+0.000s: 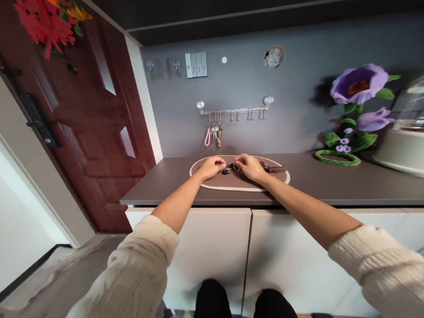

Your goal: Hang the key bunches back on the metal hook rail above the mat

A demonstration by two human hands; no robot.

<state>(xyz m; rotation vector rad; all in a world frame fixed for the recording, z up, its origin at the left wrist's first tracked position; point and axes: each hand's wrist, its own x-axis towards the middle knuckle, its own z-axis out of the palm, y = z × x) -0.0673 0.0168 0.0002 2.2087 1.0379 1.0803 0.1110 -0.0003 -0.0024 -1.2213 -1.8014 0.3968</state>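
Both hands are over an oval brown mat [233, 189] with a pale rim on the counter. My left hand [212, 167] rests at the mat's left part, fingers curled and thumb near the fingertips; what they pinch, if anything, is too small to make out. My right hand [248, 166] has its fingers closed at a small black key [234, 167], partly covered by the fingertips. Between the hands lies a round black piece [226, 172] with a bit of metal beside it. Right of my right hand, a brown strap-like item [277, 169] lies on the mat among small dark things.
Above the mat, a clear hook rail [233, 110] on the grey wall holds several keys [216, 130] and a pink loop [207, 138]. To the right stand a purple fabric flower [359, 84] and a white domed appliance [415, 146]. A red-brown door [96, 149] is at left.
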